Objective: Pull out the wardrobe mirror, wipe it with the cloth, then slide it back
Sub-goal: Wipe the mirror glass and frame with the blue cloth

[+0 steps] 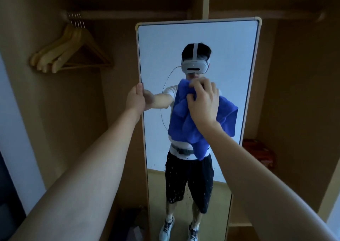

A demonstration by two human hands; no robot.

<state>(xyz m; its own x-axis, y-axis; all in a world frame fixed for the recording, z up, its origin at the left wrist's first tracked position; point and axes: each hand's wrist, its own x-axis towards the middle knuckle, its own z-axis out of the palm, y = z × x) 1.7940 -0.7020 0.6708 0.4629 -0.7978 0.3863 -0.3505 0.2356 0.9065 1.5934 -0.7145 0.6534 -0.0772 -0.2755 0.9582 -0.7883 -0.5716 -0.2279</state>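
The tall wardrobe mirror (230, 56), framed in pale wood, stands pulled out in front of the open wardrobe and faces me. My left hand (135, 98) grips its left edge at mid height, thumb on the front of the frame. My right hand (204, 100) holds a bunched blue cloth (184, 126) against the glass near the middle. The cloth hangs down below my hand, and part of what shows is its reflection. The glass shows a standing person with a headset.
Several wooden hangers (71, 51) hang on the rail in the left wardrobe bay. A red-orange box (259, 154) sits on the shelf in the right bay behind the mirror. A dark object (132, 220) lies low at the mirror's left foot.
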